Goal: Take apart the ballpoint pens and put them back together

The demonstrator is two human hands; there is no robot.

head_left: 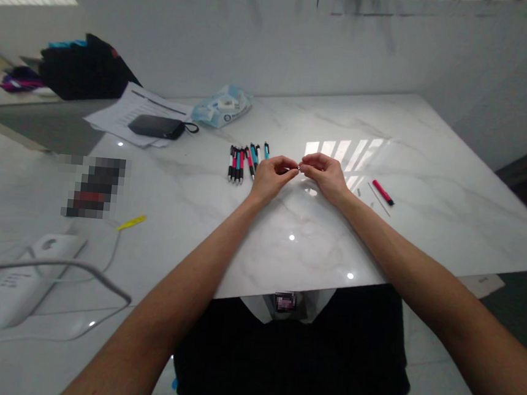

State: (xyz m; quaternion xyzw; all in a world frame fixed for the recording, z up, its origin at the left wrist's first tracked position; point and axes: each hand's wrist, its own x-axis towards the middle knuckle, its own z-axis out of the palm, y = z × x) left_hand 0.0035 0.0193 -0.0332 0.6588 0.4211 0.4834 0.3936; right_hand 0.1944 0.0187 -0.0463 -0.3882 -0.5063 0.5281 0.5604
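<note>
Arms: bare to above the elbows, no sleeves in view
Hands: left hand (272, 177) and right hand (323, 173) bare, no gloves
Clothing: dark black garment over the lap

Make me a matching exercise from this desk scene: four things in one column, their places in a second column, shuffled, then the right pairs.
Things:
1. row of pens
2. red pen barrel
3. yellow piece
4. black case

Places:
A. on the papers, far left
B. just left of the left hand
C. near the white power strip
D. right of the right hand

Pairs: 1-B, 2-D, 3-C, 4-A
</note>
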